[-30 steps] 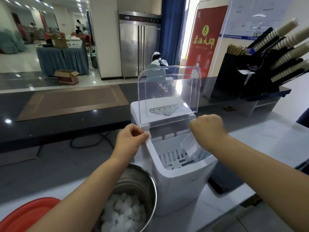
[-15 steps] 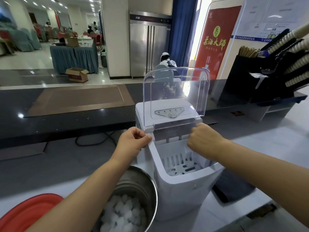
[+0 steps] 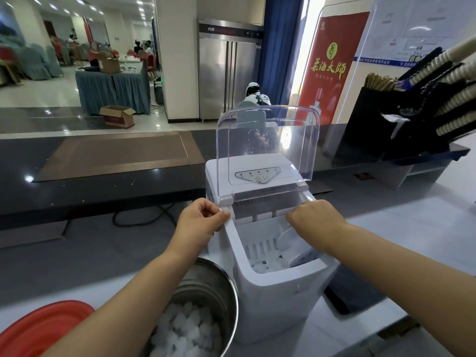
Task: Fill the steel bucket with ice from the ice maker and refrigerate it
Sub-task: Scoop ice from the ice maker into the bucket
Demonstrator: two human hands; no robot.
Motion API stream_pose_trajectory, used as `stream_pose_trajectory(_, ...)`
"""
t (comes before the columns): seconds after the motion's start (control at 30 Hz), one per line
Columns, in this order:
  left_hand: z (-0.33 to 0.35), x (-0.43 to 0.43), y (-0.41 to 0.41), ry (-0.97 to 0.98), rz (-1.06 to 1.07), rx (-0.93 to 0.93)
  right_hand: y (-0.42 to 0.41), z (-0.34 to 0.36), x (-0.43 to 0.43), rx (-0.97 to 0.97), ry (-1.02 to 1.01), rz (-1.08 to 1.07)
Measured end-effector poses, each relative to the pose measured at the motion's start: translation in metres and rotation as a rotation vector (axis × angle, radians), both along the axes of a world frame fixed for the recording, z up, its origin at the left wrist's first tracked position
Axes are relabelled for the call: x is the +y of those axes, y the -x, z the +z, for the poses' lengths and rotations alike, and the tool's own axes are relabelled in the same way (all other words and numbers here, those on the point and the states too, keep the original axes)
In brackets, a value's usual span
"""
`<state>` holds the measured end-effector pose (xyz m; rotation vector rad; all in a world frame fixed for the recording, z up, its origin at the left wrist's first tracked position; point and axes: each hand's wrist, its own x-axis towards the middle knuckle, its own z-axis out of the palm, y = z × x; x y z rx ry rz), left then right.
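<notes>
The steel bucket [image 3: 206, 300] sits under the left forearm, touching the left side of the ice maker [image 3: 273, 287], and it holds a heap of white ice cubes [image 3: 185, 331] that covers the bottom and reaches partway up the wall. The white ice maker stands between the two hands, its clear lid [image 3: 268, 140] raised upright behind them so the control panel [image 3: 257, 175] shows through it. The left hand [image 3: 199, 222] is curled closed, its fingertips pinched on the left rim of the open chamber just below the lid's hinge. The right hand [image 3: 315, 217] is closed in a loose fist over the right rear corner of the opening, gripping the handle of a clear plastic scoop [image 3: 296, 246] — the scoop's bowl slants down into the basket below that hand. A little ice [image 3: 265, 265] lies at the bottom of the basket [image 3: 260, 247], under and between the hands.

Left of the left forearm, at the frame's lower corner, lies part of a red round lid or basin [image 3: 43, 328] — which one I cannot tell. Beyond the right hand stands a black rack of stacked paper cups [image 3: 443, 99]. Far beyond both hands, across the dark counter [image 3: 103, 191], a steel fridge [image 3: 229, 70] stands against the wall.
</notes>
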<state>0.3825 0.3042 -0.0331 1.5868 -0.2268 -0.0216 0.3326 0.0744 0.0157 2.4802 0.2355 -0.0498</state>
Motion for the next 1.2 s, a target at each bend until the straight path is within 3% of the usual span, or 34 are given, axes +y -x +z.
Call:
stream_pose_trajectory(0.47,0.0,-0.001,0.0,0.006,0.002,-0.006,-0.003,-0.008,0.001,-0.023,-0.198,0.203)
stream_pose_trajectory(0.8,-0.003,0.001,-0.002,0.005,-0.015,-0.003,-0.006,-0.026,0.013,0.227,-0.619,-0.106)
stream_pose_trajectory(1.2,-0.007,0.001,-0.005,0.026,-0.027,-0.002,-0.008,-0.022,0.009,0.232,-0.754,-0.208)
